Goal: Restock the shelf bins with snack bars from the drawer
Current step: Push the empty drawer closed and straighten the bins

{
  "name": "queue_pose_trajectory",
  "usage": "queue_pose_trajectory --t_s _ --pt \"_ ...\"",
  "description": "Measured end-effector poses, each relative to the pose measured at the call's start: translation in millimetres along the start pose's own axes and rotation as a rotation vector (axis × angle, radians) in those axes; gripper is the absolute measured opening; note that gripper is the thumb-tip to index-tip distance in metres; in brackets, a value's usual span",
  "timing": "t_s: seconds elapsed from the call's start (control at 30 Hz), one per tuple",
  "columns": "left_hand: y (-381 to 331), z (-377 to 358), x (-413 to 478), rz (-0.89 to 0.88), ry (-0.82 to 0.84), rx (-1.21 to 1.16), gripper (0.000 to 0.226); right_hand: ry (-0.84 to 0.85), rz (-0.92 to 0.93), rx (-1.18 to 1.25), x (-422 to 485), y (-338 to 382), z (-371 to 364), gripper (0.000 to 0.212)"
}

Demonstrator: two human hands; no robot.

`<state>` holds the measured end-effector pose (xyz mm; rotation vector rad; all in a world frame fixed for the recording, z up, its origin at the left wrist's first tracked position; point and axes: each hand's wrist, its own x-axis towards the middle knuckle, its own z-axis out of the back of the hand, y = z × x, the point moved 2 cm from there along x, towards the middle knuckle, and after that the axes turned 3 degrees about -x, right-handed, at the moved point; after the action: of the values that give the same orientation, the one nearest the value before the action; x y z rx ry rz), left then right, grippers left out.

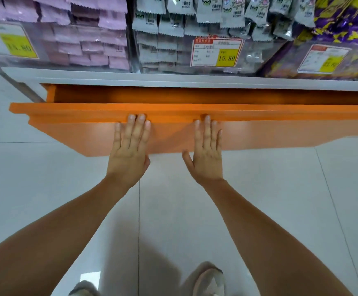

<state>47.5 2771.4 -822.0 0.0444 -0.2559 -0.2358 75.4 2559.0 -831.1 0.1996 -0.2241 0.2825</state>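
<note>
left hand [129,149], right hand [207,152], spread flat on orange drawer [67,129] front; drawer ajar

Single head-worn view, looking steeply down and forward, close above the drawer [173,116], wide-angle.

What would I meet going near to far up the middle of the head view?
shoe → left hand and right hand, flat on the orange drawer front → drawer interior → grey shelf ledge → bin of grey packets
</note>
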Motion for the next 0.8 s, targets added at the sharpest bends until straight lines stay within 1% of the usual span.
queue_pose_trajectory --t_s 0.23,0.47,0.6,0.67,0.73,0.77,0.8 --pt "9.1 -14.0 31.4 0.036 -0.019 0.094 0.103 -0.074 0.005 0.010 34.5 -5.6 -15.3 0.077" --pt "16.6 -10.1 50.5 0.066 0.038 0.136 0.105 -0.037 -0.013 -0.013 55.3 -4.9 -12.3 0.079" --pt "14.6 -3.3 51.4 0.084 0.086 0.132 0.107 0.030 -0.022 0.003 55.2 -1.5 -5.1 0.081" --pt "13.6 2.8 51.5 0.086 0.118 0.103 0.104 0.080 -0.006 0.025 55.5 -3.0 2.2 0.081" --pt "12.2 15.3 50.4 0.086 0.103 0.053 0.095 0.113 0.027 0.063 55.6 -6.2 14.3 0.079" --pt "11.2 25.2 49.3 0.070 0.062 0.028 0.089 0.110 0.050 0.072 55.1 -8.0 22.7 0.076" --pt "9.3 36.5 48.7 0.036 -0.017 0.000 0.080 0.082 0.080 0.080 55.0 -9.1 33.9 0.072"
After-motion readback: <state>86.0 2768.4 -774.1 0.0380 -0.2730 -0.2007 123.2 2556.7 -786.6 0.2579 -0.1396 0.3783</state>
